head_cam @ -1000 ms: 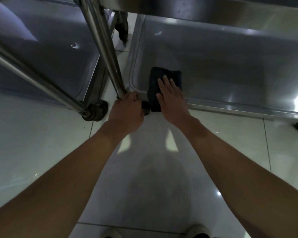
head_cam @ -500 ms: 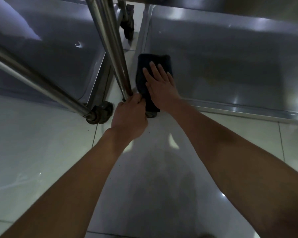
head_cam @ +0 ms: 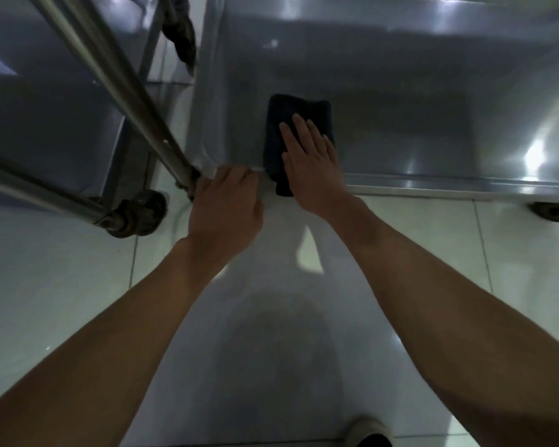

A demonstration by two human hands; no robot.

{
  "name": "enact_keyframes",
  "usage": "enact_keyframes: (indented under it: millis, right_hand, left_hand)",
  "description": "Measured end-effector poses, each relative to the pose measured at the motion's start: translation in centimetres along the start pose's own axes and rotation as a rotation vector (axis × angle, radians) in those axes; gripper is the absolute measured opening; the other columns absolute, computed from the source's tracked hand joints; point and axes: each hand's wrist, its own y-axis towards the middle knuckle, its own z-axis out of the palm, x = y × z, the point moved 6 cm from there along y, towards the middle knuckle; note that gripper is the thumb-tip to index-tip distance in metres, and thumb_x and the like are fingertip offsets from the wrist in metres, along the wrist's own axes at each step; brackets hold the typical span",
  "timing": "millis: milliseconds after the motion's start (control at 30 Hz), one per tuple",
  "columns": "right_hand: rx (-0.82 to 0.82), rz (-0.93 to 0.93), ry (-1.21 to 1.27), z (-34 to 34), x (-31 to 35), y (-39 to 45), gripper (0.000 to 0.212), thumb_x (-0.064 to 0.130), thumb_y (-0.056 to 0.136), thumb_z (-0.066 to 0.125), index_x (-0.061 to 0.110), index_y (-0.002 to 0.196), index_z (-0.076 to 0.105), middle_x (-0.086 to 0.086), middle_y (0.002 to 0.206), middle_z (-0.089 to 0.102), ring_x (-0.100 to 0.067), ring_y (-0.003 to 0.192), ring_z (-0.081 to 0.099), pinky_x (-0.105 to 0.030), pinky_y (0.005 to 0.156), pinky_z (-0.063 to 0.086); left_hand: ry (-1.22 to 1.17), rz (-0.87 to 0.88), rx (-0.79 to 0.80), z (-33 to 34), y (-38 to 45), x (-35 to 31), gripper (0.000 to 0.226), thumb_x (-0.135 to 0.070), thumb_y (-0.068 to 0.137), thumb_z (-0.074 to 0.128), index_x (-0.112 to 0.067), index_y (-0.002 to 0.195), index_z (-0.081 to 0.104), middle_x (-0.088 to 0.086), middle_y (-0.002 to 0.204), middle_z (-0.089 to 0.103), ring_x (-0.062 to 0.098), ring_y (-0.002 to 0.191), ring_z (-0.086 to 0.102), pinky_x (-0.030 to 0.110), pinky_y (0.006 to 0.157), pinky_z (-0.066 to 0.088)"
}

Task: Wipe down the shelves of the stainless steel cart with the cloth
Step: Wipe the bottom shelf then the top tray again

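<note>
A dark folded cloth lies on the bottom shelf of the stainless steel cart, near its front left corner, with one end hanging over the front rim. My right hand presses flat on the cloth, fingers straight. My left hand grips the base of the cart's upright post at that corner, fingers curled round it.
A second steel cart stands to the left, its rail and a castor wheel close to my left hand. Another castor sits at the right under the shelf. White floor tiles lie below; my shoe shows at the bottom.
My right hand and the cloth slid right, away from the left corner of the shelf, and a little further in. My left hand stayed on the post.
</note>
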Motion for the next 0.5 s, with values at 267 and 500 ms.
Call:
enact_keyframes:
  millis: [267,500]
  right_hand:
    - [-0.059,0.128,-0.002,-3.1,-11.9,-4.3,0.053,0.028,0.108,0.027,0.014,0.159,0.022,-0.012,0.166,0.015,-0.031,0.153,0.014,-0.048,0.122,0.017]
    - [-0.080,0.293,-0.034,-6.0,-20.9,-8.4,0.052,0.027,0.110,0.024,0.016,0.160,0.014,-0.011,0.168,0.007,-0.027,0.154,0.007,-0.045,0.125,0.011]
  left_hand:
    - [0.019,0.131,0.137,2.7,4.1,-10.0,0.044,-0.027,0.090,0.052,-0.019,0.133,0.058,0.009,0.143,0.044,0.029,0.134,0.038,0.056,0.105,0.039]
    - [-0.002,0.066,0.143,4.0,6.3,-12.8,0.035,-0.032,0.087,0.052,-0.021,0.116,0.069,0.006,0.131,0.052,0.031,0.125,0.045,0.058,0.099,0.044]
